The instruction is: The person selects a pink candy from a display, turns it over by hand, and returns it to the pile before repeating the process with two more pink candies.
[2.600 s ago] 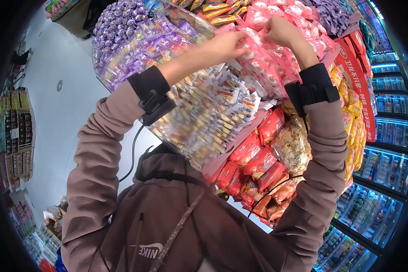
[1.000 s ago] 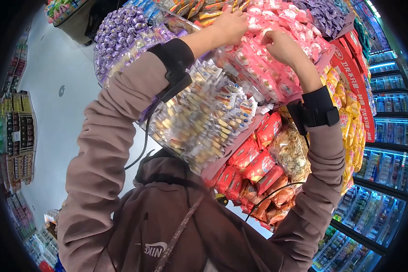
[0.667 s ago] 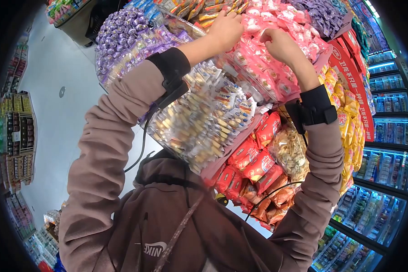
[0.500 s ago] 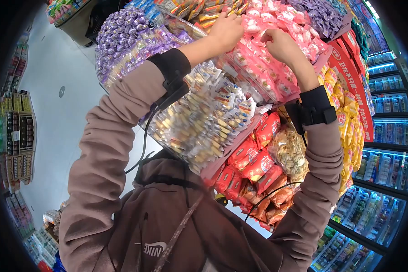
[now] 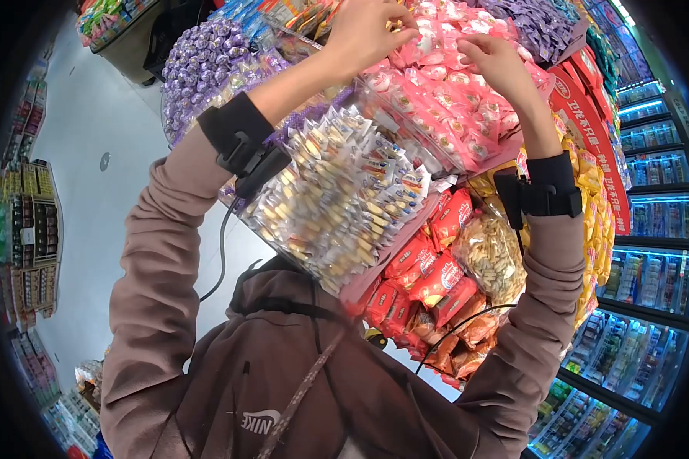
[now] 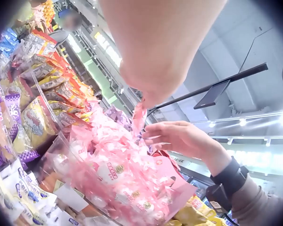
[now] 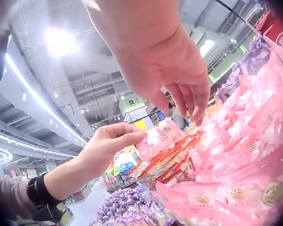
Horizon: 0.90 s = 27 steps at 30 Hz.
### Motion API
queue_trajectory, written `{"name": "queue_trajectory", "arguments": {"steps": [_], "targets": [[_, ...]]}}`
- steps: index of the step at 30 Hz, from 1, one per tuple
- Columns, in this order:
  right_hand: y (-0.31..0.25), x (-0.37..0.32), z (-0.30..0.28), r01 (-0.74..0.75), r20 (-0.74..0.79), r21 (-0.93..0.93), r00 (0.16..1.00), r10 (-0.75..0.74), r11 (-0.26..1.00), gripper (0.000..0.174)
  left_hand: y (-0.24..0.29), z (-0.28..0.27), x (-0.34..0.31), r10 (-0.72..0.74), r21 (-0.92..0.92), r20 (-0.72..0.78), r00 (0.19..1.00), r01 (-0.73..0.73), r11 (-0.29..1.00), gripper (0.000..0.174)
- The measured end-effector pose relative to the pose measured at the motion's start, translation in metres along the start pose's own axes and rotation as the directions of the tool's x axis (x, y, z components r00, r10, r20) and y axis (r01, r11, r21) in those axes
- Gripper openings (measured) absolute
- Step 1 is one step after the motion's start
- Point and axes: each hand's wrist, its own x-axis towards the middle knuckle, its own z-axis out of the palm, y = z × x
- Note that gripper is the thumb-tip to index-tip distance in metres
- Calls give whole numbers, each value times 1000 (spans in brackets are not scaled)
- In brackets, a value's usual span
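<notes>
In the head view, my left hand (image 5: 364, 34) is raised over the upper edge of the pink packets (image 5: 452, 99). The right wrist view shows the left thumb and fingers (image 7: 125, 136) pinching one pink-and-white packet (image 7: 160, 137) at its edge. That packet (image 6: 139, 117) hangs from the left fingertips in the left wrist view. My right hand (image 5: 505, 65) hovers above the right part of the pink pile. Its fingers (image 7: 191, 96) are loosely bent and apart, with nothing held. A clear divider (image 6: 70, 148) borders the pink pile.
Purple round sweets (image 5: 199, 73) lie at the upper left, and white-wrapped sticks (image 5: 321, 191) nearer the body. Red packets (image 5: 440, 279) and yellow bags (image 5: 589, 206) are lower and to the right. Orange-and-yellow packets (image 6: 68, 94) sit beyond the divider. Lit coolers (image 5: 635, 344) line the right side.
In the head view, my left hand has moved up and slightly left, with its forearm swung left. My right hand has shifted right and a little up, and its fingers have spread somewhat.
</notes>
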Motion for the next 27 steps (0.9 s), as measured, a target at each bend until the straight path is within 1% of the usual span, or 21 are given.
{"name": "queue_trajectory", "arguments": {"steps": [2, 3, 5, 6, 7, 9, 10, 11, 12, 13, 16, 19, 21, 24, 25, 26, 27], "targets": [[-26, -16, -2, 33, 7, 219, 999, -36, 975, 34, 26, -16, -6, -45, -166, -70, 997, 33, 986, 14], [-38, -25, -6, 49, 7, 324, 998, -54, 945, 37, 35, -19, -12, -70, -205, -95, 993, 49, 978, 14], [-54, -41, -20, 16, 100, 357, 993, -55, 934, 33, 48, -23, -21, -123, -287, -139, 983, 79, 955, 15], [-60, -45, -25, -1, 145, 373, 988, -57, 928, 31, 48, -20, -27, -130, -326, -128, 983, 82, 942, 12], [-60, -46, -33, -59, 252, 333, 967, -29, 941, 29, 46, -16, -36, -136, -363, -116, 984, 85, 928, 10], [-56, -53, -35, -29, 251, 275, 967, -42, 961, 23, 51, -9, -53, -160, -469, -75, 984, 106, 877, 9], [-55, -58, -35, -15, 251, 245, 967, -49, 969, 21, 53, -6, -60, -173, -486, -62, 983, 122, 865, 10], [-60, -64, -34, -37, 244, 227, 970, -20, 973, 17, 57, -4, -65, -186, -504, -47, 981, 138, 853, 10], [-58, -67, -33, -36, 230, 238, 973, -21, 971, 17, 60, -1, -70, -202, -521, -31, 979, 156, 839, 10], [-54, -69, -29, -33, 216, 249, 976, -23, 968, 17, 63, 0, -75, -249, -572, 27, 968, 220, 790, 9], [-50, -70, -25, -17, 188, 233, 982, -28, 972, 17, 67, 2, -78, -288, -605, 74, 955, 272, 748, 8], [-50, -73, -27, -8, 180, 203, 983, -29, 979, 17, 70, -1, -76, -270, -585, 84, 959, 267, 766, 7], [-47, -75, -28, -11, 161, 185, 987, -19, 983, 18, 69, 0, -73, -227, -560, 103, 968, 245, 791, 9], [-31, -77, -45, 24, 36, 100, 999, -28, 995, 15, 67, 5, -68, -192, -538, 117, 974, 225, 813, 11], [-28, -81, -54, 21, -47, 131, 999, -15, 991, 11, 67, 8, -67, -188, -535, 120, 975, 223, 815, 11], [-17, -84, -70, -37, -15, 129, 999, 39, 991, 8, 69, 16, -66, -99, -489, 178, 979, 176, 854, 12], [-9, -85, -74, -37, -25, 98, 999, 40, 994, 8, 68, 22, -65, -12, -437, 239, 971, 119, 892, 13]]}}
